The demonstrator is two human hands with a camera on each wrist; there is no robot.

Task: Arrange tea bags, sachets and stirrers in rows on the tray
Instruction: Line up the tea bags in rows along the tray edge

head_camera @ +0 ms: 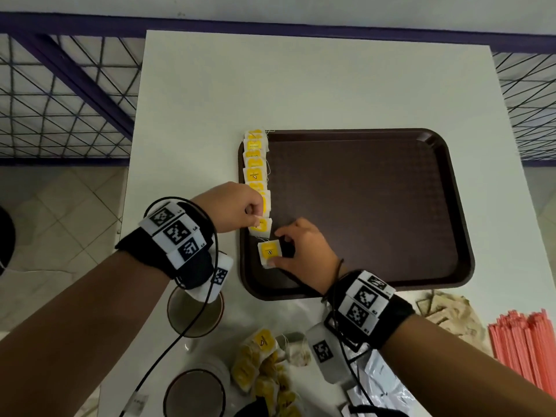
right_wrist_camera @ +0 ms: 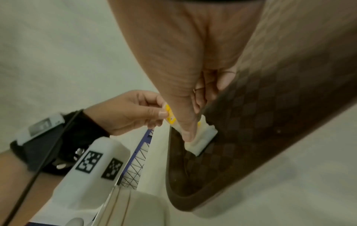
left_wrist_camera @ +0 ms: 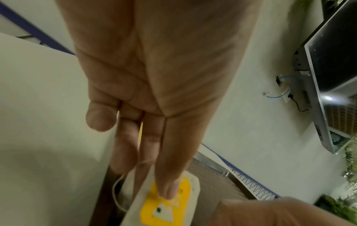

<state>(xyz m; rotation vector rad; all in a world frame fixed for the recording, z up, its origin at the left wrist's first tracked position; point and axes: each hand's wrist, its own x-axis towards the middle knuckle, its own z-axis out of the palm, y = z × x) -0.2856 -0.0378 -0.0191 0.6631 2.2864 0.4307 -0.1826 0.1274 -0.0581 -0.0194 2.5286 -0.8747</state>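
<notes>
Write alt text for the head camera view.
Two hands lay yellow tea bags in a row down the left edge of a dark brown tray on a white table: the left hand pinches one bag in the row, the right hand pinches the nearest tea bag.

Dim, greenish indoor light, soft shadows, bowed wide-angle edges, both wrist views perhaps motion-blurred.

I see a dark brown tray [head_camera: 361, 212] flat on the worktop [head_camera: 301, 85]. Yellow-labelled tea bags [head_camera: 255, 164] overlap in one row along its left edge. One separate tea bag [head_camera: 270, 253] lies just below the row. Loose tea bags [head_camera: 264, 371], sachets [head_camera: 445, 314] and pink stirrers [head_camera: 523, 347] lie near the tray.
</notes>
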